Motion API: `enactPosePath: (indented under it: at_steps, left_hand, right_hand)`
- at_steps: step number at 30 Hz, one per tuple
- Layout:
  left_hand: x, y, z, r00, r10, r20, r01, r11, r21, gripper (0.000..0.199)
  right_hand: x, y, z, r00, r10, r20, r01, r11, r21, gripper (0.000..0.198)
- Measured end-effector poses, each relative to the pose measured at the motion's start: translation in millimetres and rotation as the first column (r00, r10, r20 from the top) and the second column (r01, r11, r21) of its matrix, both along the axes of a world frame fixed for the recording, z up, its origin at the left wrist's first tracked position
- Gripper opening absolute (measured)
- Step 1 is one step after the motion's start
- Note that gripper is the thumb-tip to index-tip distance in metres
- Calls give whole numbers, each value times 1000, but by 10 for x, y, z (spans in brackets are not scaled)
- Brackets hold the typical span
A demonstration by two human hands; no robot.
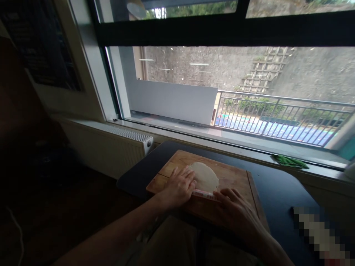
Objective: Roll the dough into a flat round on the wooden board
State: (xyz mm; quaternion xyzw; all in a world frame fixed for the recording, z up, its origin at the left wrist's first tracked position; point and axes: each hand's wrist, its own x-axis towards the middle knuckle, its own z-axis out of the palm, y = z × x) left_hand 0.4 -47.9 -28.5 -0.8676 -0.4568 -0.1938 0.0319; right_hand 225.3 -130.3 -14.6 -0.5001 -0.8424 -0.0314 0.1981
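A flat, roughly round sheet of pale dough (204, 176) lies on a wooden board (231, 170). Along its near edge runs a narrow white strip or tube with red print (204, 194), partly covered at both ends by my hands. My left hand (181, 184) lies palm down at the left of the dough, fingers stretched forward and its thumb side against the strip's left end. With fingers bent, my right hand (235, 207) holds the strip's right end. Whether my left palm presses on the strip is hidden.
Under the board is a dark table (280, 184) with rounded corners. A green cloth (290, 161) lies on the window sill beyond it. At the left stands a white radiator (111, 144). A blurred-out object (318, 232) sits at the table's right edge.
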Motion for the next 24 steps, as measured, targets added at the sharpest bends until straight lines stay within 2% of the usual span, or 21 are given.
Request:
enactPosePath:
  at_steps: [3, 5, 10, 12, 14, 17, 21, 24]
  left_hand:
    - [-88, -76, -16, 998, 55, 20, -56, 996, 71, 43]
    - [-88, 10, -1, 996, 83, 30, -85, 992, 93, 44]
    - [170, 602, 108, 984, 173, 54, -173, 985, 11, 44]
    - [294, 811, 168, 971, 224, 81, -226, 974, 18, 43]
    - [356, 903, 206, 964, 243, 112, -251, 966, 61, 43]
    - [270, 779, 179, 976, 177, 129, -190, 977, 95, 44]
    - [-80, 298, 92, 998, 44, 42, -47, 996, 75, 41]
    - [-291, -2, 101, 999, -41, -30, 43, 995, 85, 41]
  right_hand:
    - [-136, -65, -48, 1000, 26, 9, -26, 999, 21, 33]
    - [-181, -59, -47, 999, 27, 31, -29, 998, 47, 33]
    - [-134, 126, 22, 997, -64, 51, 59, 993, 106, 22]
    - [-110, 169, 12, 993, -102, 51, 93, 983, 156, 23]
    - [-105, 157, -33, 989, -133, 59, 121, 976, 182, 28]
    - [-139, 37, -122, 988, -136, 79, 122, 980, 156, 33]
    - [-231, -194, -190, 991, -90, 98, 84, 994, 66, 45]
    - [-275, -287, -211, 996, -37, 85, 34, 999, 33, 51]
